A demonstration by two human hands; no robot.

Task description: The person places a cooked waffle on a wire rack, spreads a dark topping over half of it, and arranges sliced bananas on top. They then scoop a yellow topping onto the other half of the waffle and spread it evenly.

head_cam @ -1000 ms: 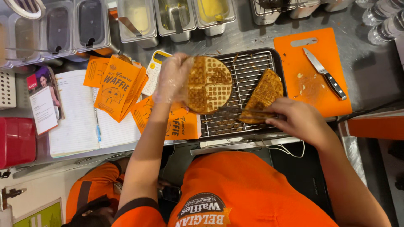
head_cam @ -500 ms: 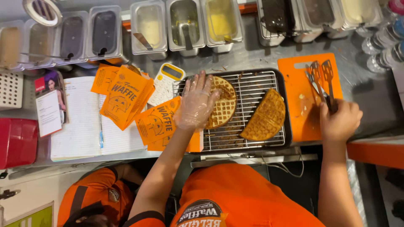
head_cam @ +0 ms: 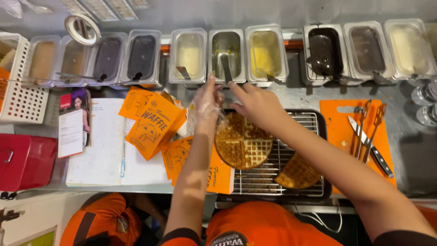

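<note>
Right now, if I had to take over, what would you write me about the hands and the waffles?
Left hand, in a thin clear glove, rests at the top edge of the round waffle on the wire rack.
Right hand, bare, reaches over the waffle toward the utensil handle in the middle metal tub; I cannot tell if it grips it.
A folded waffle lies lower on the rack.
Knife and tongs lie on the orange board.
Orange paper sleeves sit left of the rack.
Done: both waffles on the rack. Left: neither waffle is in a sleeve, and no topping shows on the round one.

Sauce tubs point(head_cam: 226, 53) ahead — spoon handles point(head_cam: 226, 68) upright.
</note>
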